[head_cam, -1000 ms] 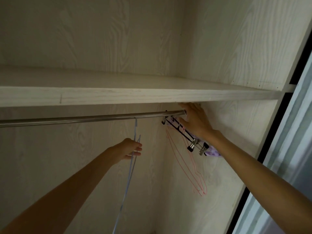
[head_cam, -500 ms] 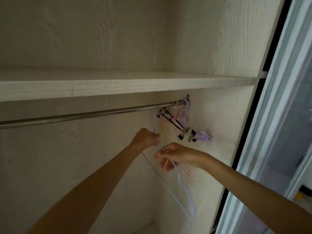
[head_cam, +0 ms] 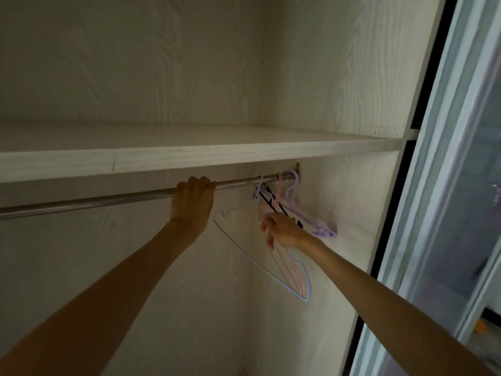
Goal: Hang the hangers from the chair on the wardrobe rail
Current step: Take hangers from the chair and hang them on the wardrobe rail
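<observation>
A metal wardrobe rail [head_cam: 108, 200] runs under a pale wooden shelf. My left hand [head_cam: 193, 202] is wrapped around the rail from below. At the rail's right end hang several hangers bunched together: a thin light-blue wire hanger [head_cam: 244, 256], pink wire hangers [head_cam: 294, 275], a black clip hanger [head_cam: 271, 199] and a purple plastic hanger [head_cam: 320, 226]. My right hand [head_cam: 282, 230] pinches the thin wires of the blue and pink hangers just below their hooks. The chair is out of view.
The wooden shelf [head_cam: 189, 156] sits close above the rail. The wardrobe's side wall [head_cam: 352, 199] is right behind the hangers. A sliding door frame [head_cam: 433, 185] stands at the right.
My left hand has let go of the blue hanger and risen to grip the rail. The blue hanger now hangs at the right end beside the others, with my right hand on it.
</observation>
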